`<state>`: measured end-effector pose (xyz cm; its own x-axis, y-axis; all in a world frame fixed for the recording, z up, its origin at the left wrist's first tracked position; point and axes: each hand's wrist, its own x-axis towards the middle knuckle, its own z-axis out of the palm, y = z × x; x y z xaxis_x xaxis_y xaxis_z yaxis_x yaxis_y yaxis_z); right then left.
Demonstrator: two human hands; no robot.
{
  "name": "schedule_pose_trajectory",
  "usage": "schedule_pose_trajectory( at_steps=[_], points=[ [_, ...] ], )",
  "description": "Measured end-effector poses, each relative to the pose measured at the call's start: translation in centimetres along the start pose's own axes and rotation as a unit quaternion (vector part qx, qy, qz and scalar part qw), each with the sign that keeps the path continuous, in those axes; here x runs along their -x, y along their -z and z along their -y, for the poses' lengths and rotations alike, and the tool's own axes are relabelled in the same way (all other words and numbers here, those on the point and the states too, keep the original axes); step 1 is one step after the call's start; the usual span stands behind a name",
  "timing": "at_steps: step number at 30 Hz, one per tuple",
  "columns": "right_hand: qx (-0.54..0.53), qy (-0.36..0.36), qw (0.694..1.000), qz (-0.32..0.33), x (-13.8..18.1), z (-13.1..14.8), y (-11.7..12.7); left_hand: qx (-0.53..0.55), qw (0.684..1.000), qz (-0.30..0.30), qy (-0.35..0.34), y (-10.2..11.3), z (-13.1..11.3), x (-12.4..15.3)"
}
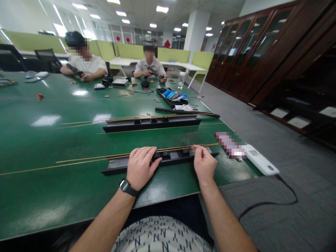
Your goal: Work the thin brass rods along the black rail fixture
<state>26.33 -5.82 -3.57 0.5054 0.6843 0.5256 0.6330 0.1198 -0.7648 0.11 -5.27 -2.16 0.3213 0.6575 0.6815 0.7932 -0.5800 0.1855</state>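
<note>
A long black channel [115,165] lies across the table in front of me, with thin golden rods [65,165] running along its top and far out past its left end. My left hand [141,166] is over the channel's left half, its fingers close together across the rods and its thumb on the near side. At the right part, my right hand [204,161] is closed in a pinch at the rods, its thumb and forefinger at the far edge. Small black blocks [166,154] sit inside the channel between the hands. My palms hide whatever lies beneath them.
Beyond lies a second black channel [152,126] with more golden rods. A black strip [183,112] and an open black tray [172,102] of blue items are farther back. A phone [229,144] and a corded white device [262,161] sit right. Two people work across the green table [65,189].
</note>
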Motion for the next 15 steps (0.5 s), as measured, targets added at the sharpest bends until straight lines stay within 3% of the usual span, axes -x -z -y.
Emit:
schedule_pose_trajectory(
  at_steps=[7,15],
  points=[
    [-0.027,0.024,0.999,0.029,0.14,0.07,0.11,0.001,1.000,0.000,0.001,-0.09,0.01,0.03],
    [-0.007,-0.002,1.000,-0.002,-0.01,-0.26,-0.01,-0.001,1.000,-0.005,-0.002,-0.09,-0.08,-0.04]
  ],
)
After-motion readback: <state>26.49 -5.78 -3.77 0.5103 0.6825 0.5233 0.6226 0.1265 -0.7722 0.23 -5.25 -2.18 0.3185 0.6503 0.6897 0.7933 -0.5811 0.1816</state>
